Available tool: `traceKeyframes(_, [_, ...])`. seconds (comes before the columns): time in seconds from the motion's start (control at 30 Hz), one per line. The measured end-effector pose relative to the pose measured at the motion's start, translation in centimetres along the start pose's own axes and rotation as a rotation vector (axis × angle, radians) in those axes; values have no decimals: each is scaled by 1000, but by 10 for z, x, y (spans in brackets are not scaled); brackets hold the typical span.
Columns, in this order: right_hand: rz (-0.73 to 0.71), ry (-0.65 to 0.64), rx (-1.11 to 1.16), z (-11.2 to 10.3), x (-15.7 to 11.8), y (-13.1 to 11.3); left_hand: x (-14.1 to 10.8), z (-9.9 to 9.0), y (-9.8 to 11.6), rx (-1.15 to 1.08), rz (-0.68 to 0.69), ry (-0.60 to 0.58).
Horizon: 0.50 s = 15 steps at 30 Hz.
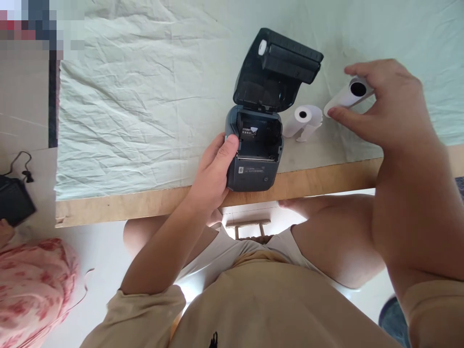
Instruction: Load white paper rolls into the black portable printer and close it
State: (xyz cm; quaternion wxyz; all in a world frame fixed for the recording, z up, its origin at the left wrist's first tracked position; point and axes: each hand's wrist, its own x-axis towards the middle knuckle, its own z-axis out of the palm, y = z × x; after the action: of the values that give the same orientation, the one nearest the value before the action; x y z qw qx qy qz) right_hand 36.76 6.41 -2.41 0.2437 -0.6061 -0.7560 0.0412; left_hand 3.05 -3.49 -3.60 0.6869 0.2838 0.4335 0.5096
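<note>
Dark grey printer point(253, 169), lid point(275, 72) up, paper bay empty; my left hand point(217, 166) grips its left side at the table's point(152, 200) near edge. My right hand point(391, 104), right of it, has thumb and fingers around a white paper roll point(344, 99). Smaller paper roll point(302, 118), end loose, sits between printer and right hand, on pale green cloth point(145, 96).

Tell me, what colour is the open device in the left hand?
The open device is dark grey with a slight blue tint, seen in the head view.
</note>
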Motion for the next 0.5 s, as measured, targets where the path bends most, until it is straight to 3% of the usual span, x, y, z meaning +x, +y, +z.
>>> traceKeyframes(0.07, [103, -47, -65, 7, 4, 9, 0, 0, 0, -2, 1, 0])
traceKeyframes(0.17, [177, -9, -133, 11, 3, 8, 0, 1, 0, 2, -5, -7])
traceKeyframes(0.33, [297, 8, 34, 6, -7, -11, 1, -1, -2, 9, 22, -20])
traceKeyframes(0.4, [274, -3, 83, 6, -11, -19, 1, -1, -2, 11, 23, -23])
traceKeyframes(0.5, [121, -11, 113, 13, -14, -26, 1, -2, -2, 13, 18, -12])
